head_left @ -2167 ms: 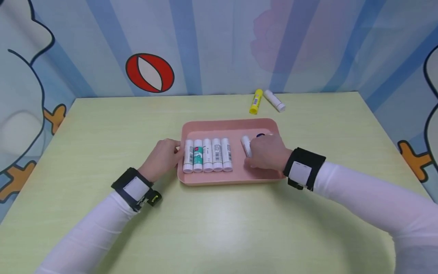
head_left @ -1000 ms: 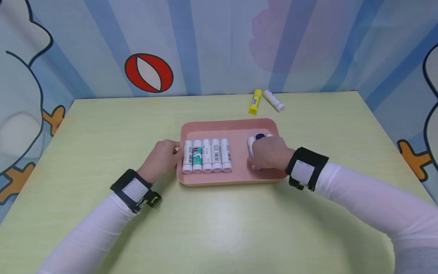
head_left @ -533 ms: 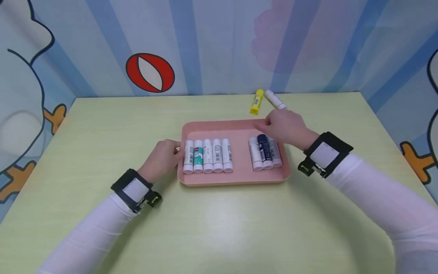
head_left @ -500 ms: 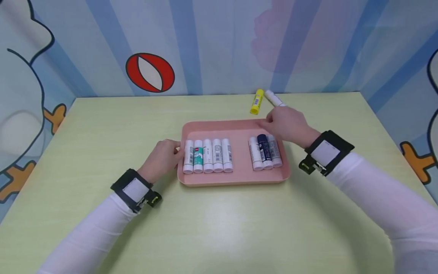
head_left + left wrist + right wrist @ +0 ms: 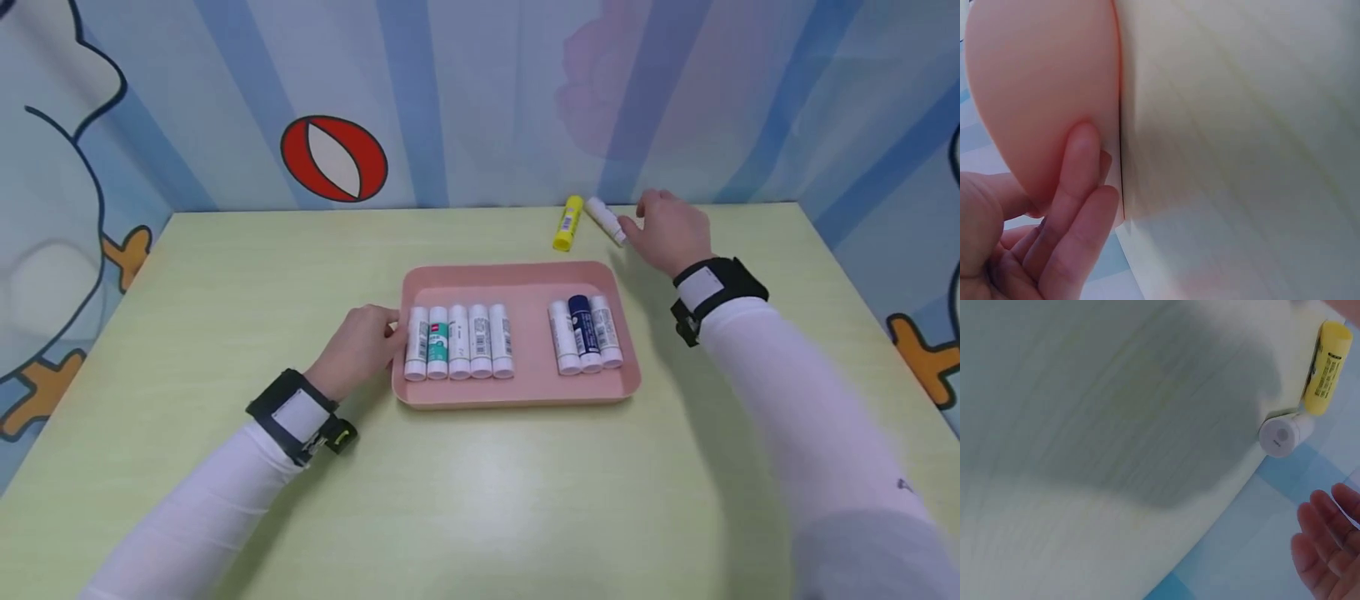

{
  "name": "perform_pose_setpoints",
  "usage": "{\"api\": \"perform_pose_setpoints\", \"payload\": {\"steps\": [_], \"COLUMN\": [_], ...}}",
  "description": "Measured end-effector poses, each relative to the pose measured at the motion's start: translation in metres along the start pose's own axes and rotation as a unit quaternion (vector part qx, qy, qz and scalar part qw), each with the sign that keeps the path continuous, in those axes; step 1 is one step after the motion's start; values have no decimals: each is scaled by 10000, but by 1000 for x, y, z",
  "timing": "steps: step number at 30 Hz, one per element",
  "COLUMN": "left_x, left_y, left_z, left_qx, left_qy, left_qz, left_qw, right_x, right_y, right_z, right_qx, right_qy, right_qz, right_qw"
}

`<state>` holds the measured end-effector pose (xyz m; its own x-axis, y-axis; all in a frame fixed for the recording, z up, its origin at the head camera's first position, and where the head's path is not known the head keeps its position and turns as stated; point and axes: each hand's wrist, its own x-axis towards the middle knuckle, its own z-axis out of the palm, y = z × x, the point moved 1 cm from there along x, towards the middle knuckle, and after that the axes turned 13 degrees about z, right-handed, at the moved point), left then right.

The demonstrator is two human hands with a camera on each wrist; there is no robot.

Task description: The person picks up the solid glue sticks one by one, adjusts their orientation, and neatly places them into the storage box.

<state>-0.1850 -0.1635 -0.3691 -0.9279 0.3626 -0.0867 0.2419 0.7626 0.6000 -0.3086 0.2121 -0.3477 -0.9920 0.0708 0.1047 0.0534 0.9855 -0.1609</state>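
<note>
In the head view a pink tray (image 5: 530, 333) lies on the table. Along its left side runs a row of several white glue sticks (image 5: 480, 342), one with a green label. At its right side a dark blue glue stick (image 5: 584, 333) lies between two white ones. My left hand (image 5: 358, 348) pinches the tray's left wall, fingers on the outside, as the left wrist view also shows. Behind the tray, my right hand (image 5: 670, 233) hovers just right of a loose white glue stick (image 5: 605, 221). In the right wrist view its fingers (image 5: 1329, 537) are relaxed, apart from that stick.
A yellow glue stick (image 5: 568, 223) lies left of the loose white one, near the table's back edge. A printed blue cloth backdrop (image 5: 465, 108) rises behind the table (image 5: 480, 483).
My right hand has let go of the white glue stick, now beside the dark blue one, and moved back over the tray's far rim to the loose white stick. The left hand stays put.
</note>
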Motion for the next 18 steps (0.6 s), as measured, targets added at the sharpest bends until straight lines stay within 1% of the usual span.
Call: {"api": "perform_pose_setpoints", "payload": {"steps": [5,9,13,18], "left_x": [-2,-2,-1,-2], "left_y": [-1,-1,1,2], "left_z": [-1,-4,-4,-5], "left_qx": [16,40,17,-24], "left_qy": [42,54,34,-3], "left_qz": [39,25,-25,-27], "left_qw": [10000,10000,10000,10000], "right_x": [16,29,37,41], "right_y": [-6,-10,-11,-12], "right_z": [4,2,0,9], "right_qx": [149,304,256,124], "right_qy": [-309,-490,-519,-674], "right_qz": [220,271,348,419], "right_qw": [9992,9980,9977,9968]}}
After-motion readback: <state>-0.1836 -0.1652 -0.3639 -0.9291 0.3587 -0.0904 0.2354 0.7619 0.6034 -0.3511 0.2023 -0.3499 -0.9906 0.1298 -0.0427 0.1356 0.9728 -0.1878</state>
